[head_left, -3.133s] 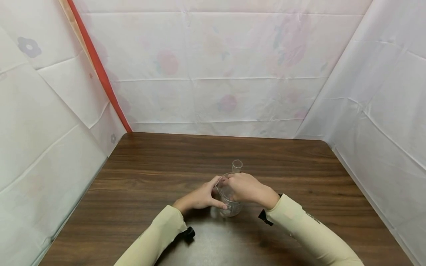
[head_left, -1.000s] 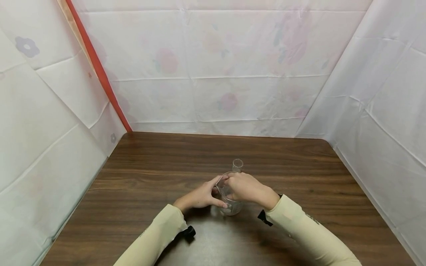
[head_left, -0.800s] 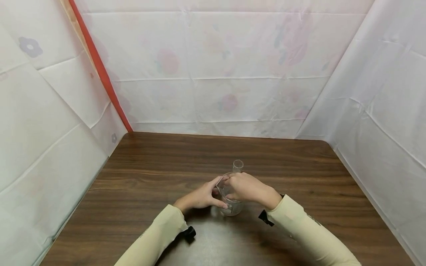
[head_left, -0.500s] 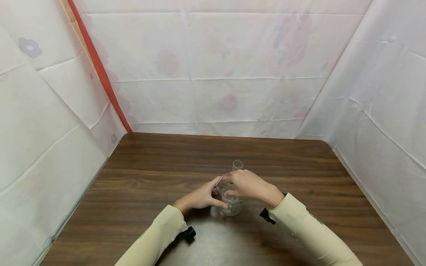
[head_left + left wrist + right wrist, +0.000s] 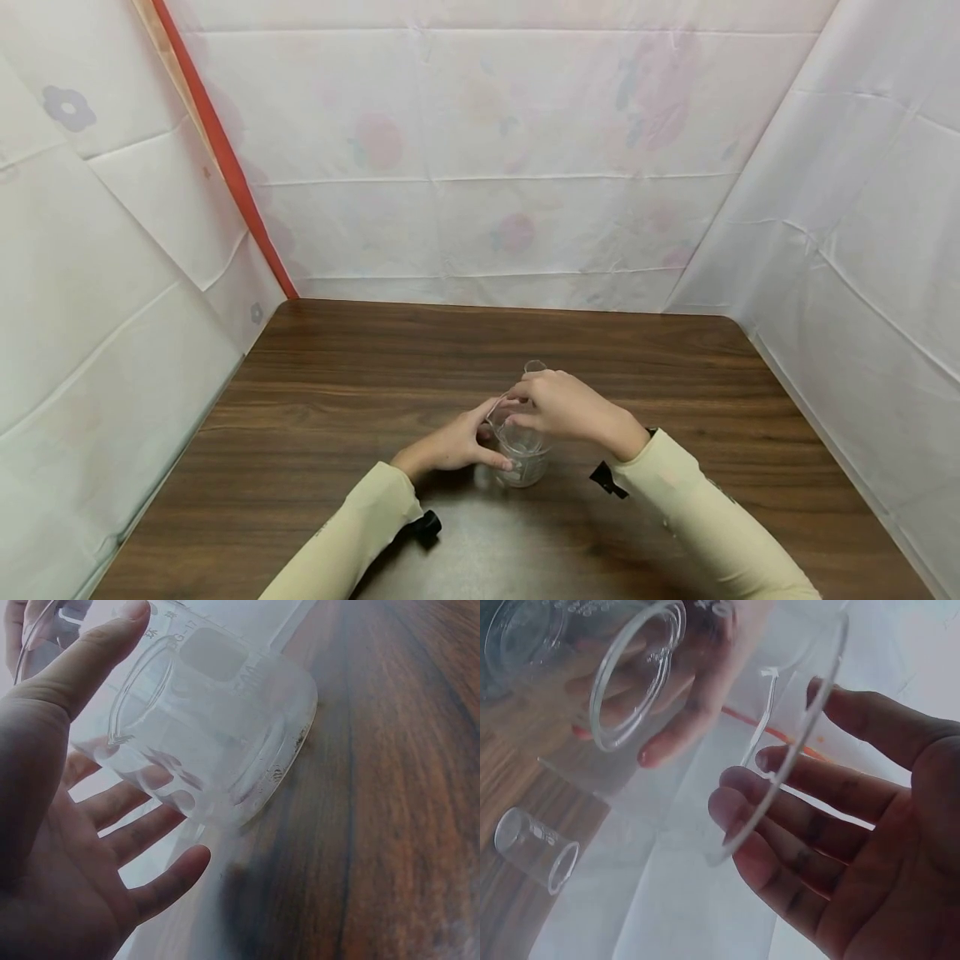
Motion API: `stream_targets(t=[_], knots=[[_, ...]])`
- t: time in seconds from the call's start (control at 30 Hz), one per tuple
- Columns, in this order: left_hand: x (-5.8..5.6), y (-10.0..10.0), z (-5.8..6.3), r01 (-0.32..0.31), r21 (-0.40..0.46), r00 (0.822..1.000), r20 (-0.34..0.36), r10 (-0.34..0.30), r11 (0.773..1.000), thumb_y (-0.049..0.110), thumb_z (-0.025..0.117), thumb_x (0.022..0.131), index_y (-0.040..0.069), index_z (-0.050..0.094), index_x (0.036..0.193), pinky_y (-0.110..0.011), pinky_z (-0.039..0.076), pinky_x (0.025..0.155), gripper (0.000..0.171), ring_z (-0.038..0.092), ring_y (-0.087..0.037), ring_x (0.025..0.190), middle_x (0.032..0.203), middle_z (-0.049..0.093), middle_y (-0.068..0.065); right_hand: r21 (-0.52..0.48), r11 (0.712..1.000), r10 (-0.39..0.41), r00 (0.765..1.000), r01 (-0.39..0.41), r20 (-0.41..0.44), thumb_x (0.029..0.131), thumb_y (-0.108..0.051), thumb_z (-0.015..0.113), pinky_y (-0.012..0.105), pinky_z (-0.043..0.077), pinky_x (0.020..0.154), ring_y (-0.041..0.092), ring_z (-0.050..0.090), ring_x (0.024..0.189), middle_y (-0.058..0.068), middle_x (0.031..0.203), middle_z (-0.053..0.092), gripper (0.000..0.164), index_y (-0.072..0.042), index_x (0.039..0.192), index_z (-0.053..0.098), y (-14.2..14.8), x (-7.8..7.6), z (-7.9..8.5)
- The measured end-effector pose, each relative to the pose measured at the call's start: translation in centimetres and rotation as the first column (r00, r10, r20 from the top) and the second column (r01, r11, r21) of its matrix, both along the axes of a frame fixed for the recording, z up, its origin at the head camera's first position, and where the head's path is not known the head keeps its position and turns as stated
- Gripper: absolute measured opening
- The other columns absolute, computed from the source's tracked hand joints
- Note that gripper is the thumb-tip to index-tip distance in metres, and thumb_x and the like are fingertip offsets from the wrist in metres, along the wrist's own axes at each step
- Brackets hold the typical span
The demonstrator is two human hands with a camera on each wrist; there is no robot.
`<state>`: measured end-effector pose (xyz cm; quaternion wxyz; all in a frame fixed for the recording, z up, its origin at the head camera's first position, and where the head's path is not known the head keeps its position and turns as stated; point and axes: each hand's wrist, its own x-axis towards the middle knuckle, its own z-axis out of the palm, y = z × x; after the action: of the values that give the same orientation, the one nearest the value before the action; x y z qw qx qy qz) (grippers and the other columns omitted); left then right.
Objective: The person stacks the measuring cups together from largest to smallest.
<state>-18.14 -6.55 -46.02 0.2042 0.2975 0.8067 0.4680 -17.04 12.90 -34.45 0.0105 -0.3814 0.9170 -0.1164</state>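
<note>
A large clear glass beaker (image 5: 525,475) stands near the middle of the table. My left hand (image 5: 453,446) holds its side, with the thumb on the near wall and fingers around the other side. A smaller glass beaker sits inside it; its rim (image 5: 600,697) shows through the wall in the right wrist view. My right hand (image 5: 566,404) is at the large beaker's mouth, fingers loosely bent and spread around the rim, apart from the inner beaker. Behind the right hand stands another small beaker (image 5: 536,851), mostly hidden in the head view.
The brown wood-grain table (image 5: 360,358) carries the beakers. White patterned sheets (image 5: 480,150) enclose its back and both sides. A red strip (image 5: 225,154) runs down the back left corner. Black wrist devices (image 5: 427,527) sit below the sleeves.
My right hand has risen and shifted right, its fingers coming up from inside the large beaker and loosening. The left hand and the large beaker have stayed in place.
</note>
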Motion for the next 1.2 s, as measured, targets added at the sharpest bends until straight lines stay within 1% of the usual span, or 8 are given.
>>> stream_targets(t=[0.13,0.33,0.47,0.6,0.73,0.87,1.0,1.2], knots=[[0.1,0.0,0.0,0.008,0.011,1.0,0.005,-0.008,1.0,0.045,0.072,0.071,0.045,0.011,0.139,-0.034,0.045,0.093,0.091,0.053,-0.018,0.115,0.14,0.037,0.01,-0.025,1.0,-0.008,1.0,0.007,-0.028,0.08,-0.035,0.066,0.025,0.048,0.067,0.012,0.061,0.077,-0.002,0.093,0.069,0.029,-0.012,0.098,0.068,0.3,-0.2,0.2],[0.1,0.0,0.0,-0.007,-0.014,1.0,-0.006,0.007,1.0,0.049,0.071,0.071,0.046,0.011,0.138,-0.036,0.045,0.092,0.09,0.053,-0.02,0.114,0.14,0.037,0.008,-0.06,0.998,-0.005,0.998,0.002,-0.06,0.08,-0.033,0.066,0.021,0.045,0.059,0.011,0.058,0.067,0.0,0.085,0.064,0.025,-0.012,0.095,0.069,0.7,-0.4,0.7],[-0.1,0.0,0.0,-0.004,0.0,1.0,-0.023,0.004,1.0,0.048,0.072,0.07,0.042,0.014,0.139,-0.036,0.043,0.095,0.091,0.05,-0.017,0.117,0.138,0.041,0.009,-0.061,0.998,-0.027,0.997,0.023,-0.066,0.081,-0.034,0.065,0.02,0.045,0.058,0.012,0.059,0.068,-0.001,0.087,0.065,0.026,-0.012,0.095,0.069,0.9,-0.5,1.0],[-0.2,0.1,0.0,0.014,0.03,0.999,-0.043,-0.013,0.999,0.044,0.073,0.07,0.038,0.019,0.139,-0.034,0.043,0.096,0.088,0.047,-0.011,0.12,0.134,0.045,0.01,-0.062,0.996,-0.062,0.996,0.058,-0.058,0.081,-0.034,0.066,0.02,0.045,0.059,0.012,0.06,0.07,-0.001,0.088,0.065,0.027,-0.012,0.096,0.068,1.2,-0.7,1.1],[-0.3,0.1,-0.2,0.018,0.018,0.997,-0.07,-0.017,1.0,0.045,0.073,0.07,0.039,0.02,0.137,-0.031,0.043,0.094,0.085,0.045,-0.007,0.12,0.135,0.043,0.013,-0.063,0.992,-0.113,0.992,0.11,-0.053,0.08,-0.032,0.066,0.02,0.045,0.058,0.01,0.058,0.069,-0.002,0.085,0.063,0.024,-0.014,0.095,0.068,1.3,-1.0,1.0],[-0.3,0.1,-0.4,0.017,0.009,0.996,-0.086,-0.017,1.0,0.045,0.073,0.07,0.04,0.023,0.136,-0.029,0.044,0.092,0.083,0.047,-0.007,0.117,0.134,0.044,0.012,-0.064,0.985,-0.164,0.986,0.162,-0.025,0.082,-0.032,0.065,0.024,0.047,0.063,0.011,0.059,0.073,-0.002,0.086,0.064,0.023,-0.015,0.096,0.068,1.5,-1.2,0.9],[-0.2,0.2,-0.4,0.016,0.02,0.996,-0.083,-0.014,1.0,0.043,0.074,0.07,0.038,0.026,0.135,-0.029,0.044,0.092,0.081,0.049,-0.008,0.116,0.133,0.046,0.009,-0.084,0.977,-0.196,0.981,0.196,0.007,0.083,-0.032,0.064,0.029,0.049,0.068,0.013,0.062,0.08,0.001,0.09,0.067,0.026,-0.012,0.098,0.068,1.7,-1.7,0.8],[-0.2,0.3,-0.3,0.018,0.032,0.996,-0.084,-0.015,0.999,0.042,0.074,0.07,0.035,0.026,0.135,-0.027,0.044,0.092,0.081,0.047,-0.008,0.118,0.133,0.046,0.006,-0.108,0.967,-0.231,0.973,0.232,0.026,0.082,-0.033,0.064,0.027,0.049,0.066,0.013,0.063,0.079,0.0,0.088,0.068,0.026,-0.012,0.097,0.069,1.9,-2.3,0.5]])
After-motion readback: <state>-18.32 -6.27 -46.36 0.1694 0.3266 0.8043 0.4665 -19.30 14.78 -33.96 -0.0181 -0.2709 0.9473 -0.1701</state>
